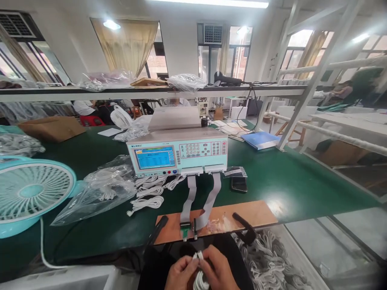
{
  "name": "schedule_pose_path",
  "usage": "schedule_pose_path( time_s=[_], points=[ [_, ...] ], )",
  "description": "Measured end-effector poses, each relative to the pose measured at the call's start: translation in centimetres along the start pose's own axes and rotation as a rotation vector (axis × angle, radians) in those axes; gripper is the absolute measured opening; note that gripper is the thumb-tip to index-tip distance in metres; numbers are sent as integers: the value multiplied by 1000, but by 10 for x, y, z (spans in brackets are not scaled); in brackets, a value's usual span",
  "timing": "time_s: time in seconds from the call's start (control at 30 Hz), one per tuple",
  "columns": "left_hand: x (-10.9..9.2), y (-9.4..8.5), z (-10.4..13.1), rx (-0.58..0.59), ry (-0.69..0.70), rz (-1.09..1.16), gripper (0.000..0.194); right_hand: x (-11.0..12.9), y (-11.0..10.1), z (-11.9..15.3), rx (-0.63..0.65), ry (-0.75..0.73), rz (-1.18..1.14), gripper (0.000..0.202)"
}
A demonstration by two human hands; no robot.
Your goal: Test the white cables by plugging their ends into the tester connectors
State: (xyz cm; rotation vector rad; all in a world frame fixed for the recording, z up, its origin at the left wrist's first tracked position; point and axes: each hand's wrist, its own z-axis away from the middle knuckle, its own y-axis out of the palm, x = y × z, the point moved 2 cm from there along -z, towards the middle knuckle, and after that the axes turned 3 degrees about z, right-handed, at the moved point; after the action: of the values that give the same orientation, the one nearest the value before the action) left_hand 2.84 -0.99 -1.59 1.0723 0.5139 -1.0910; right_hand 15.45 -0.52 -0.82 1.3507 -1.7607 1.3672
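Low in the head view, my left hand and my right hand meet over my lap. Each pinches a small white connector end of a bundled white cable, whose coil hangs between the palms. Just beyond the fingers, a small green circuit board sits at the edge of an orange-brown board. Two grey ribbon cables run from there up to a tester with a lit blue screen. My fingers cover part of the connectors.
Left of the tester lie several bundled white cables and a clear plastic bag. A turquoise fan stands at far left. Black clamps grip the board. A phone lies right of the tester; a bin of cables is below.
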Motion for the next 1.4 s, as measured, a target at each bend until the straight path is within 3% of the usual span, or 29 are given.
schedule_pose_path(
  time_s=[0.1,0.3,0.57,0.8,0.97,1.13,1.4],
  points=[
    [-1,2,-1,-126,101,16,36,0,5,-8,34,286,-256,26],
    [-4,0,-7,-202,216,-40,34,-2,18,-19,-36,407,-406,29],
    [-31,-15,-4,50,294,-409,28,0,17,-22,-3,376,-465,30],
    [-53,-15,-2,136,328,-608,30,6,12,-25,30,365,-456,31],
    [-52,-20,-5,180,259,-457,28,11,16,-30,57,534,-578,34],
    [-42,-21,-11,32,214,-267,28,12,19,-32,29,636,-657,36],
    [-32,-21,-13,-118,267,-163,31,14,13,-36,59,612,-601,33]
  ],
)
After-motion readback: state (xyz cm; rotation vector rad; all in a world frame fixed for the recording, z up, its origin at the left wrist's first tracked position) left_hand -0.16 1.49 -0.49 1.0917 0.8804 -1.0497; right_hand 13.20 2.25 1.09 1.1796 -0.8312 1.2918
